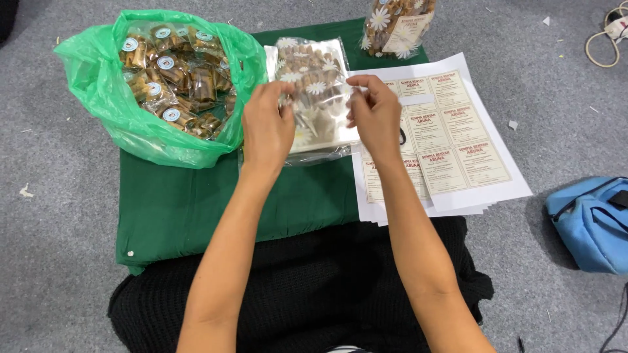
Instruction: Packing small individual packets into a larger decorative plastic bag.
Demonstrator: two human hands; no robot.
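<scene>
Right now both hands meet over a clear daisy-printed pouch [313, 78] filled with brown snacks, which sits atop a stack of empty pouches of the same kind [324, 140]. The left hand [267, 127] grips the pouch's left edge, thumb and fingers closed on the plastic. The right hand [374, 114] pinches its right edge near the top, fingers curled onto the film. So the pouch lies directly between the two hands, stretched from one to the other, a little beyond the knuckles as seen from the head camera.

Everything rests on a green cloth [196, 202] spread over a grey carpet [59, 248]. Left of the held pouch, touching the cloth's far corner, a green plastic bag [131, 124] stands open, holding many small wrapped snack packets with round blue-and-white stickers [171, 72]. Right of the pouch, partly under the right hand, lie white sheets of rectangular beige labels [458, 137]; one label spot near the top looks already peeled. Beyond the pouch, at the cloth's far edge, a finished daisy-printed bag bearing a label [396, 26] stands upright. Well right of the pouch, a blue bag [592, 222] lies on the carpet.
</scene>
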